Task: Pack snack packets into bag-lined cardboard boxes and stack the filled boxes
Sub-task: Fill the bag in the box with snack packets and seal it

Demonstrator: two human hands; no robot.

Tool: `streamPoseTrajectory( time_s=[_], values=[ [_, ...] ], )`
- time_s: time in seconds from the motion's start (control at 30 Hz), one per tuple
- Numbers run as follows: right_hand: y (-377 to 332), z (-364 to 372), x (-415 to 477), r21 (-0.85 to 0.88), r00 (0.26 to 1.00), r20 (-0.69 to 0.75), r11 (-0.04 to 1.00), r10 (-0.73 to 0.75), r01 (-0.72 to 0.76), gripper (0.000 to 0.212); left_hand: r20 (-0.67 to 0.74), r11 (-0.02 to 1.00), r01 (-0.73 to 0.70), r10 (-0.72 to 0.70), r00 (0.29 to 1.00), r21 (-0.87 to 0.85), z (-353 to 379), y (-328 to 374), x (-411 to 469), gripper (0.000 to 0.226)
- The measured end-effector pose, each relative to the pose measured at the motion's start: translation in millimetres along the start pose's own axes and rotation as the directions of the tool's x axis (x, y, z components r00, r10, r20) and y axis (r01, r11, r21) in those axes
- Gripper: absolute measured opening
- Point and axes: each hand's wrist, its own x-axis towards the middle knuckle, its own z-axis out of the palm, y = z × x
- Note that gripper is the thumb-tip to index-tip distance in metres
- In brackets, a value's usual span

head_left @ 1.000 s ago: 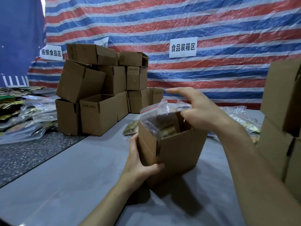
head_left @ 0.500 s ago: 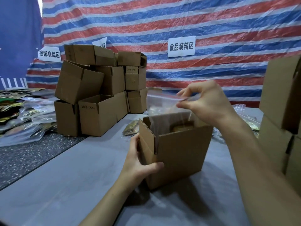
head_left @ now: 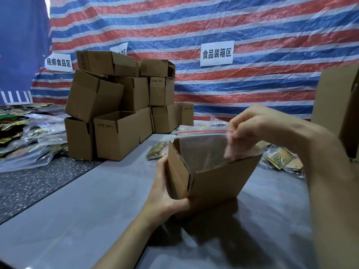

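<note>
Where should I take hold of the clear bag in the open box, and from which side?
Take the clear bag by its red-lined top edge, probably pinching a corner from above: that edge stands above the rim of the cardboard box, while the film below looks limp. The right hand pinches its right corner; the left hand holds the box.

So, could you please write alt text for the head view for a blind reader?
A left hand grips an open cardboard box at a table while the right hand pinches its clear bag liner. More boxes are stacked behind.
</note>
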Motion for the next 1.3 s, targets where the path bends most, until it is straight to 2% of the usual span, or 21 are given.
streamPoseTrajectory(
  time_s=[0.1,0.17,0.23,0.33,0.5,0.57,0.63,0.67,0.7,0.77,0.87,1.0,1.1,1.17,1.3],
  values=[
    [7,7,9,-0.112,0.995,-0.028,0.989,0.092,-0.094,0.026,0.039,0.999,-0.034,0.033,0.999,0.026,2,0,-2,0.107],
    [12,18,18,-0.183,0.992,-0.054,0.975,0.116,-0.124,0.019,0.049,0.998,-0.043,0.040,0.998,0.043,3,-1,-2,0.106],
    [17,30,29,-0.281,0.988,-0.078,0.948,0.135,-0.152,0.023,0.046,0.998,-0.047,0.045,0.998,0.042,2,-3,-1,0.104],
    [19,44,40,-0.331,0.979,-0.096,0.922,0.179,-0.201,0.021,0.041,0.998,-0.049,0.048,0.998,0.030,1,-3,1,0.104],
    [5,41,34,-0.299,0.960,-0.259,0.936,0.107,-0.185,0.023,0.034,0.999,-0.035,0.035,0.999,0.012,-1,-3,1,0.107],
    [-5,37,27,-0.312,0.947,-0.321,0.943,0.008,-0.114,0.020,0.024,1.000,-0.027,0.027,0.999,-0.006,0,-2,2,0.105],
    [-14,40,24,-0.328,0.949,-0.300,0.945,-0.101,-0.003,0.018,0.009,1.000,-0.019,0.019,1.000,-0.018,1,-3,2,0.103],
    [-18,45,24,-0.323,0.966,-0.234,0.946,-0.114,0.034,0.020,0.006,1.000,-0.015,0.015,1.000,-0.020,1,-4,2,0.102],
    [-19,52,26,-0.326,0.986,-0.137,0.944,-0.091,0.042,0.021,0.002,1.000,-0.009,0.010,1.000,-0.019,1,-4,2,0.102],
    [-18,66,33,-0.378,0.998,0.050,0.926,0.043,-0.021,0.025,-0.002,1.000,0.000,0.000,1.000,-0.004,0,-5,1,0.102],
    [-13,73,41,-0.441,0.963,0.118,0.882,0.243,-0.168,0.037,0.013,0.999,0.003,-0.003,1.000,0.037,-2,-5,1,0.106],
    [-17,71,41,-0.407,0.962,0.083,0.890,0.260,-0.206,0.041,0.028,0.998,0.007,-0.009,1.000,0.067,-2,-6,2,0.105],
    [-18,73,38,-0.441,0.955,0.031,0.861,0.296,-0.252,0.066,0.026,0.998,0.039,-0.040,0.999,0.040,-2,-6,4,0.102],
    [-17,74,38,-0.435,0.945,-0.037,0.846,0.325,-0.308,0.075,0.041,0.998,0.057,-0.057,0.998,0.009,-1,-6,4,0.105],
    [-12,72,39,-0.368,0.924,-0.199,0.849,0.325,-0.378,0.074,0.037,0.992,0.114,-0.112,0.993,-0.056,-1,-7,5,0.107]
  ],
)
